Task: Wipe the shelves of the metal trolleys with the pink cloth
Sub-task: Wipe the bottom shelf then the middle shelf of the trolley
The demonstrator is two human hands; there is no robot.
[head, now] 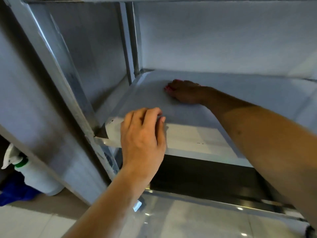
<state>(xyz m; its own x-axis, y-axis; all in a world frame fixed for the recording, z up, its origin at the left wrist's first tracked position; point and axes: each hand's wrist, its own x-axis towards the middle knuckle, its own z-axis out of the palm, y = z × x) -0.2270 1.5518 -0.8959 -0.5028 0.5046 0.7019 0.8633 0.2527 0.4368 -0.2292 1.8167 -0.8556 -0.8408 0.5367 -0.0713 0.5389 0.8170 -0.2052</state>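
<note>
Pink cloth (167,87): on the trolley shelf (240,100), toward its back left corner, almost wholly hidden beneath the right hand (186,92); only a pink edge shows past the fingertips. Right hand: flat, palm down, pressing the cloth. Left hand (143,134): well apart from the cloth, fingers curled over the shelf's front edge near its front left corner. Spray bottle (36,176): white, green collar, standing outside the trolley's left side.

Open room across the middle and right of the shelf (240,93), under the shelf above. Blocked at the left by the upright posts (132,40) and side panel (51,83); front edge taken by left hand (142,134), back by right hand (185,92).
</note>
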